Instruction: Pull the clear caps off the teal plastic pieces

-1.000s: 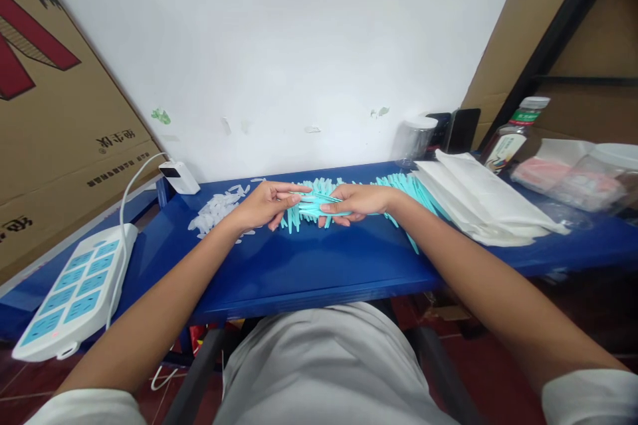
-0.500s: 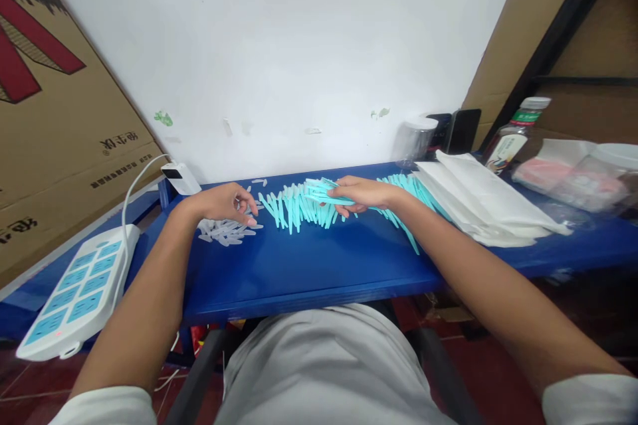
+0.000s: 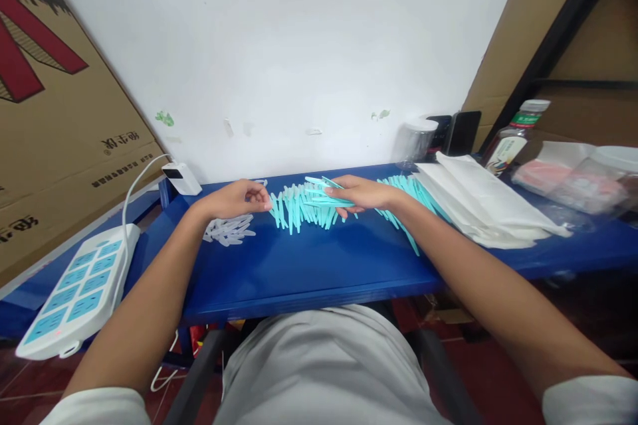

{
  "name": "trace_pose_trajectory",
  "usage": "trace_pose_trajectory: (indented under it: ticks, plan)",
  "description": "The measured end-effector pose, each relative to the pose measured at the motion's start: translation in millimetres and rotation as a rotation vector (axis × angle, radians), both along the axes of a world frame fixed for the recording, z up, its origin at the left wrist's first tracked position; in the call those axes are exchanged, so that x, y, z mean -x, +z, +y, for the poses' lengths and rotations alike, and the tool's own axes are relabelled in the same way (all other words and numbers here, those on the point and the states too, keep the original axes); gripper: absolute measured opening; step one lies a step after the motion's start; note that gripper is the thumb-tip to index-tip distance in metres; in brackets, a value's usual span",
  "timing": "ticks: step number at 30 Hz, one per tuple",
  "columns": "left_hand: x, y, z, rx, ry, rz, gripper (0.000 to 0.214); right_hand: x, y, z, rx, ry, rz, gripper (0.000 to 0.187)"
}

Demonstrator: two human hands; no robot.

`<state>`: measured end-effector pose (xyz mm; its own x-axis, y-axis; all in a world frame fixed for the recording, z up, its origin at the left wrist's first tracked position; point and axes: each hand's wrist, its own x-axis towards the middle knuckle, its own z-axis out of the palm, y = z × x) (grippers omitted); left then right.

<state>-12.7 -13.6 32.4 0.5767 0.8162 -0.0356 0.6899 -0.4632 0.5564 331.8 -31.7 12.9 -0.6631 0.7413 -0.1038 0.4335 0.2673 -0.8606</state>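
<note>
My right hand (image 3: pixel 356 192) is closed around a bundle of thin turquoise sticks (image 3: pixel 319 191) that look like eyebrow razors, held above the table. Below and to the left of it lies a row of the same eyebrow razors (image 3: pixel 295 211), side by side, with pale translucent far ends. At the left end of this row, my left hand (image 3: pixel 249 196) has its thumb and fingertips drawn together; what they pinch, if anything, is hidden. Beneath my left wrist spreads a pile of small translucent caps (image 3: pixel 229 231). More turquoise razors (image 3: pixel 411 199) lie fanned out behind my right forearm.
White flat packets (image 3: pixel 493 202) are stacked on the right of the blue table (image 3: pixel 299 272). A clear jar (image 3: pixel 417 143), phones (image 3: pixel 462 134), a bottle (image 3: pixel 516 133) and bagged pink things (image 3: pixel 563 176) stand behind. At left are a power strip (image 3: pixel 82 292) and a white plugged-in device (image 3: pixel 182 178).
My left hand has moved right, from over the pile of caps to the left end of the razor row, and its fingers have drawn together. My right hand stays nearly in place with its bundle.
</note>
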Motion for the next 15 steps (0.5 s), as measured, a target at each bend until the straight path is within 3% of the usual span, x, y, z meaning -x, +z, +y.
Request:
trace_pose_trajectory:
  ticks: [3, 7, 12, 15]
  plan:
    - [-13, -9.2, 1, -0.061, 0.061, -0.304, 0.041, 0, -0.9, 0, -0.073, 0.040, 0.030, 0.046]
    - [-37, -28.2, -1, -0.012, 0.144, -0.630, 0.053, 2, -3.8, 0, -0.108, 0.039, 0.044, 0.046]
    - [-58, -38.2, -11, 0.066, 0.205, -0.800, 0.057, 6, -3.4, -2, -0.069, -0.034, 0.038, 0.043]
    - [-62, -42.2, -12, 0.074, 0.220, -0.824, 0.051, 7, -2.8, -3, -0.035, -0.076, 0.021, 0.055]
